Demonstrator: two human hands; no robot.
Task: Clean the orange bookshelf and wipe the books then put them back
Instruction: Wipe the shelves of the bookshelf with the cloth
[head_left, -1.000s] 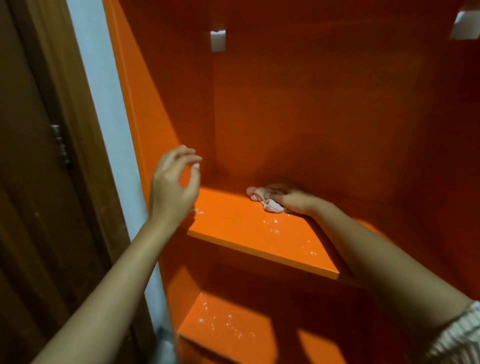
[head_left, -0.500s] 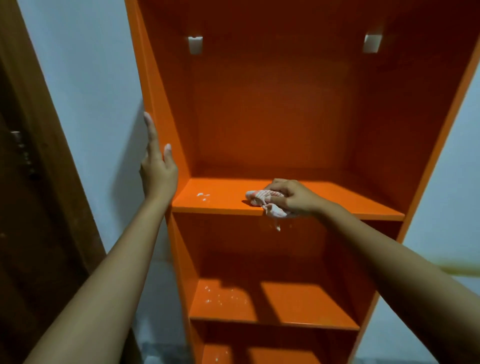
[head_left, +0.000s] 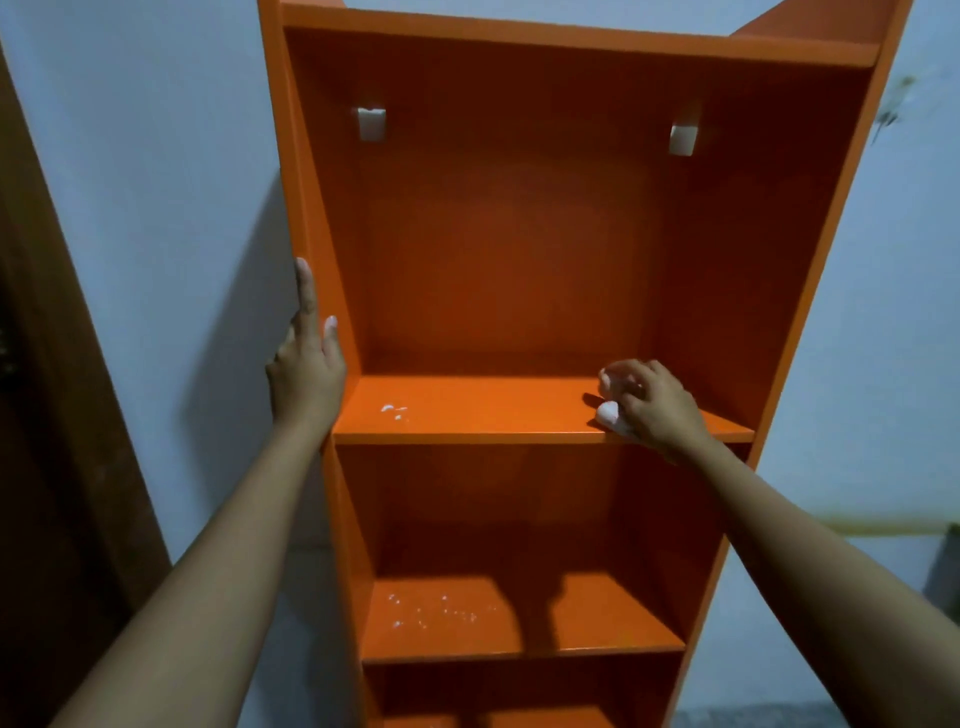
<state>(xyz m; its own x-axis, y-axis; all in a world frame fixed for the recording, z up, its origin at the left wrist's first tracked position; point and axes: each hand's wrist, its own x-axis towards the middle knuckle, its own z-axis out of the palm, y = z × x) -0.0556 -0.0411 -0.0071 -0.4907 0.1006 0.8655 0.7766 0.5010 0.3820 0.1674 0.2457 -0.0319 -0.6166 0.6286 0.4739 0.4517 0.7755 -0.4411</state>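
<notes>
**Cloth swept to the right end of the shelf**

Since half a second ago the right hand (head_left: 652, 405) has slid from the middle of the upper shelf board (head_left: 493, 410) to its right end. The view has also pulled back to take in the top of the orange bookshelf (head_left: 519, 260). That hand lies knuckles up with its fingers curled over a bunched white cloth (head_left: 609, 414). It presses the cloth onto the board near the front edge, close to the right side panel.

The left hand (head_left: 306, 374) stays against the left side panel, fingers straight and pointing up, thumb by the front edge; it grips nothing.

White specks (head_left: 395, 411) sit on the left part of the same board, well apart from the cloth. More scattered specks (head_left: 431, 610) lie on the lower shelf (head_left: 597, 618). Two pale brackets (head_left: 371, 123) are fixed high on the back panel. The bookshelf stands against a blue-grey wall (head_left: 156, 208), with a dark wooden door frame (head_left: 62, 364) at the left.
</notes>
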